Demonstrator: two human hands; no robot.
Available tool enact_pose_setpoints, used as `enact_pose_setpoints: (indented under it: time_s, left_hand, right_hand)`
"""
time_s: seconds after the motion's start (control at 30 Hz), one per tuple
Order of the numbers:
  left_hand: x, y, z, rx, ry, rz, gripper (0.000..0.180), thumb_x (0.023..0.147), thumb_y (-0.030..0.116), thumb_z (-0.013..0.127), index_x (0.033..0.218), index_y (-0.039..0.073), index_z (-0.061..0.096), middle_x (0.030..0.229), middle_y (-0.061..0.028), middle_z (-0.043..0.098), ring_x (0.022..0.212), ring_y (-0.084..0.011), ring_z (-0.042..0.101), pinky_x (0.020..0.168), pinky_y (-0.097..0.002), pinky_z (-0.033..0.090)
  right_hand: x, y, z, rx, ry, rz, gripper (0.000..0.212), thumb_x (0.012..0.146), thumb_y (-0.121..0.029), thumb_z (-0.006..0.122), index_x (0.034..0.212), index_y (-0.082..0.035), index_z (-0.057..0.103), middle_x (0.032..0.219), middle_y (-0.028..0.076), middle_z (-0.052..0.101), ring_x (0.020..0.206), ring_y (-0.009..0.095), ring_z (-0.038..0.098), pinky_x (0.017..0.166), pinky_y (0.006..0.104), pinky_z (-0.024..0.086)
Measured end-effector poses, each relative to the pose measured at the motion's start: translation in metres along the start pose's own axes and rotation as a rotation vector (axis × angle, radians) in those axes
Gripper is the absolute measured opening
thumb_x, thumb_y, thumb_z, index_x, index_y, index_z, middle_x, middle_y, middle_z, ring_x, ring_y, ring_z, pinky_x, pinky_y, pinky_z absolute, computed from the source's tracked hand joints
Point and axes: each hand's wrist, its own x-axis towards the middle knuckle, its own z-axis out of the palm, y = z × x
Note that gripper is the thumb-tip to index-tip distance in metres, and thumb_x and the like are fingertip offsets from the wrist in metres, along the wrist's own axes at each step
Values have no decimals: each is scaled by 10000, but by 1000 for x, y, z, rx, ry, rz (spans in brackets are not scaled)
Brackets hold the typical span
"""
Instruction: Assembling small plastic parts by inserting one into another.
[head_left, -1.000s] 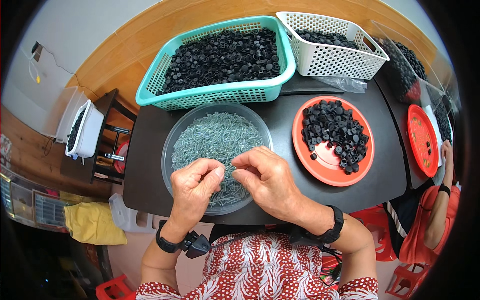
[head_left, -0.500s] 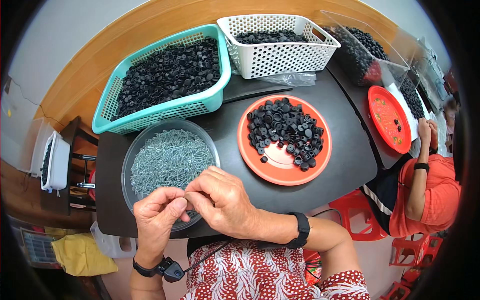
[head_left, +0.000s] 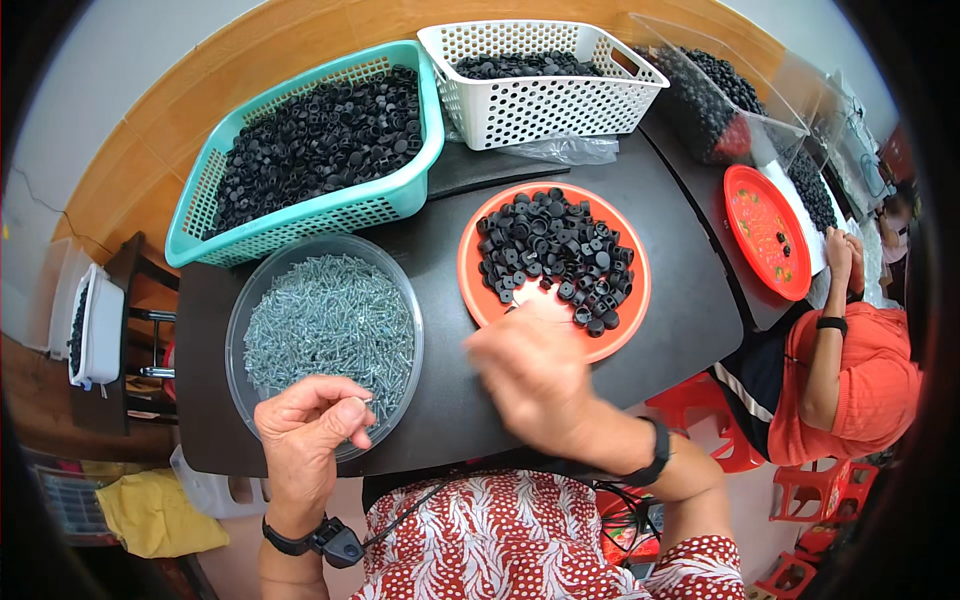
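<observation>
My left hand (head_left: 312, 425) is closed in a pinch over the near edge of a clear round bowl (head_left: 236, 375) of silvery screws (head_left: 330, 315). A small bright tip, seemingly a screw, shows between its thumb and forefinger; the rest is hidden by the fingers. Out over the near left rim of an orange-red plate (head_left: 640, 310) is my right hand (head_left: 535, 375), smeared by motion. Its fingers are too blurred to tell whether they hold anything. A heap of small black plastic caps (head_left: 560, 245) lies on the plate, with a pale bare patch at its near side.
Behind the bowl stands a teal basket (head_left: 425, 180) full of black parts. A white perforated basket (head_left: 550, 112) of similar parts is beside it. At right, a person (head_left: 850, 370) in an orange-red top works by a red tray (head_left: 745, 240) and a clear bin (head_left: 790, 120).
My hands have come apart. The right hand has moved from the left fingertips rightward to the plate, while the left stays pinched by the bowl. The whole view has shifted slightly.
</observation>
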Motion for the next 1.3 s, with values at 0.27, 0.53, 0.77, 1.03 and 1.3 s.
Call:
enact_pose_setpoints:
  time_s: [0.27, 0.53, 0.77, 1.03, 1.3]
  left_hand:
    - [0, -7, 0, 43, -23, -3, 87, 816, 5, 667, 882, -52, 658, 719, -97, 642, 570, -107, 587, 533, -210, 480]
    - [-1, -10, 5, 65, -9, 12, 103, 814, 37, 672, 852, -54, 641, 699, -92, 633, 545, -114, 580, 510, -208, 477]
    - [0, -14, 7, 39, -15, 10, 80, 810, 14, 665, 848, -54, 646, 716, -92, 635, 571, -115, 590, 512, -210, 492]
    - [1, -15, 1, 27, -22, -18, 77, 839, 8, 647, 890, -49, 649, 735, -72, 637, 587, -90, 574, 555, -203, 470]
    - [3, -16, 3, 28, -18, -9, 76, 840, 16, 649, 884, -46, 651, 730, -72, 637, 578, -92, 572, 552, -202, 468]
  right_hand:
    - [12, 47, -42, -288, -123, 159, 68, 739, -3, 672, 803, -10, 651, 706, 87, 577, 699, 249, 543, 633, 351, 433]
    - [18, 54, -19, -422, -268, 106, 90, 712, -68, 705, 740, -20, 634, 697, 101, 555, 716, 280, 542, 613, 407, 447]
    - [17, 52, -9, -462, -313, 78, 87, 689, -53, 652, 714, 19, 610, 744, 156, 567, 764, 314, 542, 628, 416, 476]
    - [16, 50, -12, -380, -333, -28, 82, 704, 14, 638, 764, 7, 582, 748, 119, 544, 730, 297, 510, 632, 387, 437]
    - [18, 46, -22, -141, -334, 27, 179, 696, 64, 630, 845, -3, 557, 763, 107, 550, 722, 283, 510, 642, 378, 422]
